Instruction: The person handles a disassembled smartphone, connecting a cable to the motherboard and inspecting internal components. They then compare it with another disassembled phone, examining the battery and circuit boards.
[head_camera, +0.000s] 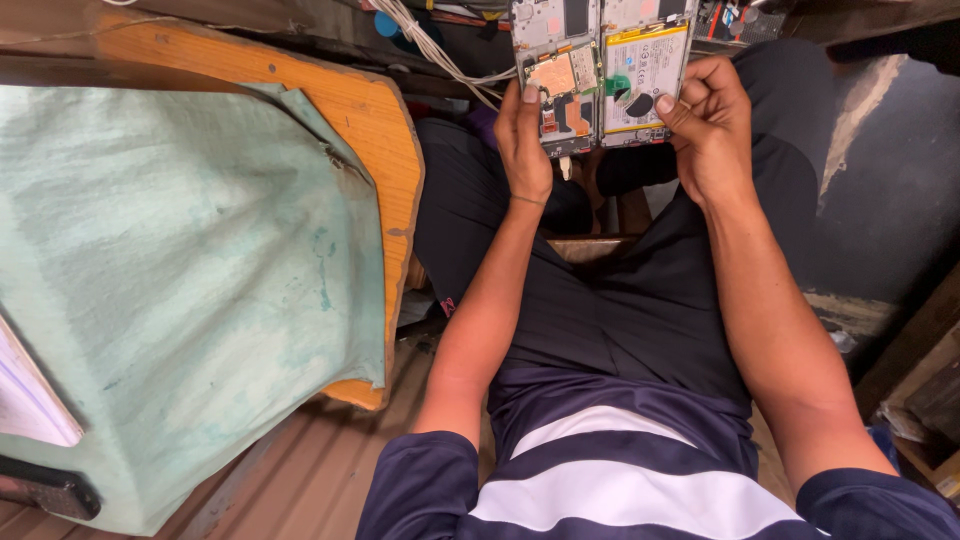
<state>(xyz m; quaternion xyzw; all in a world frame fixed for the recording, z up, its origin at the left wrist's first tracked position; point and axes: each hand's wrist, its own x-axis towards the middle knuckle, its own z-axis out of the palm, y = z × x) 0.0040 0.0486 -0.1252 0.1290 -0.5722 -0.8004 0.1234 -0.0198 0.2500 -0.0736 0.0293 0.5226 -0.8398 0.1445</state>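
Both hands hold an opened phone out over the knees, left hand (524, 140) gripping the circuit-board half (555, 85), right hand (710, 125) the battery half (645, 75), long axes pointing away.

- Left hand (524, 135): raised out in front of the seated body, fingers curled, thumb laid flat up the near face of what it grips. The grasp is closed.
- Left forearm: bare, running straight from the elbow at the lower middle up to the wrist; a thin band circles the wrist.
- Right hand (712, 125): level with the left, close beside it, fingers folded inward, thumb tip pressed forward. The grasp is closed.
- Right forearm: bare, angled inward from the lower right.
- Both upper arms: covered by short dark sleeves.
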